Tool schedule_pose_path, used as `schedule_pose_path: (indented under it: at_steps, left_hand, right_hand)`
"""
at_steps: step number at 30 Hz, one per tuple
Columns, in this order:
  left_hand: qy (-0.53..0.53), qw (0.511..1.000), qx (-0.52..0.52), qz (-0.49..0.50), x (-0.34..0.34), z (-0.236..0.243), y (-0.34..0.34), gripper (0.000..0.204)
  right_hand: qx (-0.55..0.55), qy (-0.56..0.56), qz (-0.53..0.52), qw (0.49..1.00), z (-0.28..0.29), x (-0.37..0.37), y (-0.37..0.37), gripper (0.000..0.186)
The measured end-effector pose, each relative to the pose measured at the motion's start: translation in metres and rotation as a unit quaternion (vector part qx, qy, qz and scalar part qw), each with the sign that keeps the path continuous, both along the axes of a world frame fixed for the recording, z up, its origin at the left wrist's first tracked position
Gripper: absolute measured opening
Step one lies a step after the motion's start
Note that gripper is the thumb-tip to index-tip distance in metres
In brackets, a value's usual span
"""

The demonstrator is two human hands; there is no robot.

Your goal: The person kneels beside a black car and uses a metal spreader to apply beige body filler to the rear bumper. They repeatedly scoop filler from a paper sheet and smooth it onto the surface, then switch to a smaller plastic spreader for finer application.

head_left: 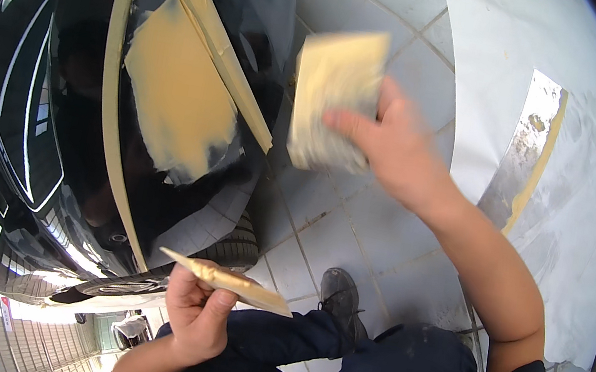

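Note:
A patch of yellow body filler (177,85) covers part of the glossy black car panel (175,221), between strips of masking tape (118,48). My right hand (395,139) grips a flat, roughly square putty spreader (343,76), coated in filler and blurred by motion. It is held to the right of the panel, apart from it. Lower down, my left hand (199,314) pinches a second thin putty spreader (257,294), seen almost edge-on, with a lump of filler on its upper face. The ends of both spreaders under my fingers are hidden.
On the right, a white sheet (487,76) lies with a long metal strip (518,151) edged in dried filler. A tyre (238,247) shows under the panel. Grey floor tiles (355,218) and my shoe (339,298) are below. Tape (213,32) runs diagonally over the panel.

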State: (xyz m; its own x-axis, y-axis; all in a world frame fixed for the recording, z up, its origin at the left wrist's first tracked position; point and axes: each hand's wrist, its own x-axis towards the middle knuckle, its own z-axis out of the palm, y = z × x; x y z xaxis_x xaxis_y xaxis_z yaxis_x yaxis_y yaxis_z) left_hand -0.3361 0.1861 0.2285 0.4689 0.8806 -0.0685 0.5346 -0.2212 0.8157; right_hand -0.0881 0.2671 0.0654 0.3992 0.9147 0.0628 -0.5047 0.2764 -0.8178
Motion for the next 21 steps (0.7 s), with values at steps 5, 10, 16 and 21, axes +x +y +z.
schedule_pose_path:
  at_steps: [5,10,16,21]
  left_hand:
    - [-0.013,0.998,-0.026,0.059,-0.018,-0.002,-0.005,0.039]
    - [-0.029,0.997,-0.012,0.077,-0.03,0.003,-0.001,0.034]
    - [-0.031,0.996,-0.03,0.078,-0.035,0.001,-0.002,0.034]
    - [-0.019,0.996,-0.039,0.075,-0.04,0.001,0.0,0.04]
  right_hand:
    - [0.092,-0.139,-0.263,0.95,0.07,0.033,0.036,0.018]
    - [0.24,-0.075,-0.285,0.925,0.119,0.034,0.06,0.017]
    - [0.239,-0.184,-0.335,0.893,0.128,0.035,0.062,0.015]
    - [0.262,-0.126,-0.244,0.925,0.127,0.043,0.066,0.016]
